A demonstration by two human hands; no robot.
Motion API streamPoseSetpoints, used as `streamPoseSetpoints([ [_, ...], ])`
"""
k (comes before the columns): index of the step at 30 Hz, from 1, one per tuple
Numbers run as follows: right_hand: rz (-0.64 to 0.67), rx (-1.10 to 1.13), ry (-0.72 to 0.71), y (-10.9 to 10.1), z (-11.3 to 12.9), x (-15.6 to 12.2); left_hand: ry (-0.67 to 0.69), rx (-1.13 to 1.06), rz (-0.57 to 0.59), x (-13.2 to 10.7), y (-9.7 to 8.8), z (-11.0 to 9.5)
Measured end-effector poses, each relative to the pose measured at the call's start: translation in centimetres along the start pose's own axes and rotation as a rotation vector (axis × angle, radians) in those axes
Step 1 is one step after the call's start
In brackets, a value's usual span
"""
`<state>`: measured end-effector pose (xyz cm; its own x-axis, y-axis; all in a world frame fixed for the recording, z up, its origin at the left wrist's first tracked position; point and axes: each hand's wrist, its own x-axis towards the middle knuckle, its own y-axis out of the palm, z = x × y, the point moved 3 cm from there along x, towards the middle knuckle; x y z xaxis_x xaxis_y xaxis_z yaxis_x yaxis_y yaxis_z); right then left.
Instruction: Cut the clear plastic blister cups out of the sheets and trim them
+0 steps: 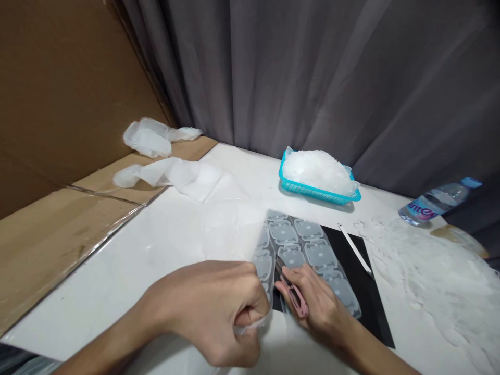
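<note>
My right hand [322,304] is closed around small pink-handled thread snips [297,301]. Their dark blades point away from me and meet a translucent plastic sheet [291,255] marked with rows of pale rounded shapes. The blades lie along a line between two columns of these shapes. To the left, my left hand [219,307] is curled shut on the near edge of the same sheet, which shows between thumb and fingers. Beneath the sheet lies a black mat [373,307], and a thin white strip [355,250] rests on the mat's right part.
A blue basket [312,194] heaped with white film stands at the back. Farther right are a water bottle [433,204] and a spread pile of clear film pieces [449,286]. Crumpled white film [187,177] lies back left, near cardboard [74,219]. A grey curtain [281,78] hangs behind.
</note>
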<state>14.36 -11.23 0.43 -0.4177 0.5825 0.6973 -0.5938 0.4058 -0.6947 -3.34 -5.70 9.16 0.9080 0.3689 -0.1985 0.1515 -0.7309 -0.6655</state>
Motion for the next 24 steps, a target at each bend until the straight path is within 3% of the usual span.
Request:
streamPoseSetpoints([
  [4,-0.032,-0.007,0.012,-0.2,0.2,0.4,0.0,-0.031,0.026,-0.1,0.0,0.1],
  [10,0.034,0.024,0.038,0.9,-0.6,1.4,-0.013,-0.021,0.031,-0.3,0.4,0.4],
  [17,0.114,0.091,0.068,2.1,-1.8,0.7,0.017,-0.024,0.015,0.1,0.7,0.3],
  [24,0.086,0.099,0.045,2.3,-1.9,0.7,0.016,-0.01,0.038,0.3,0.9,0.5],
])
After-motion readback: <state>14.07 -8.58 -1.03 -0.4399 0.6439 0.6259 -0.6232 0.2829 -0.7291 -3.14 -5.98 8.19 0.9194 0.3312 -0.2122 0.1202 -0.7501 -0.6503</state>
